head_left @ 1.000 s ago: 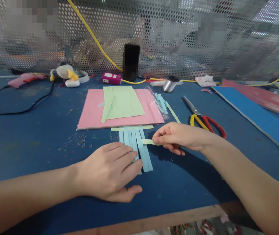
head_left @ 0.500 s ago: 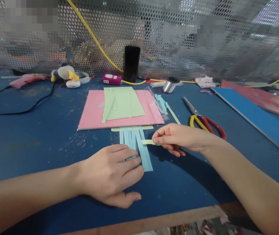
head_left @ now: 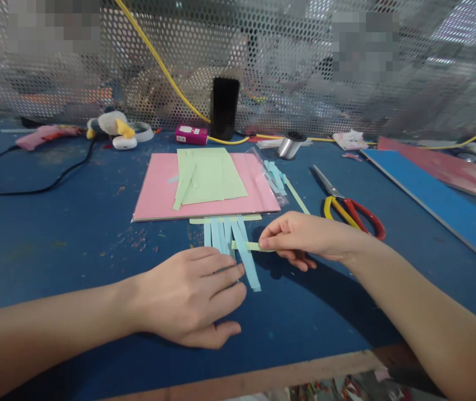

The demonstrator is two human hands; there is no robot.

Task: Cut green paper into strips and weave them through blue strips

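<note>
Several light-blue paper strips [head_left: 245, 250] hang down side by side from a pale green strip [head_left: 199, 221] at the edge of a pink paper pack. Palm down, my left hand [head_left: 198, 292] lies over the lower part of the blue strips with its fingers stretched and slightly apart; it hides their left ends. Between thumb and forefinger, my right hand [head_left: 290, 239] pinches a short green paper strip [head_left: 248, 245]. That strip's left end reaches in among the blue strips, passing across some of them. Green paper sheets [head_left: 212, 178] lie on the pink pack [head_left: 156, 189].
Scissors [head_left: 342, 206] with red and yellow handles lie right of my right hand. More cut strips [head_left: 277, 177] rest beside the pack. Behind stand a phone [head_left: 224, 108] and a wire spool [head_left: 291, 146]. A blue board [head_left: 433, 203] lies at right, a glue gun [head_left: 45, 137] at left.
The green strip in my right hand has moved left, further in among the blue strips. The rightmost blue strips have drawn closer together at their lower ends. My left hand has barely shifted.
</note>
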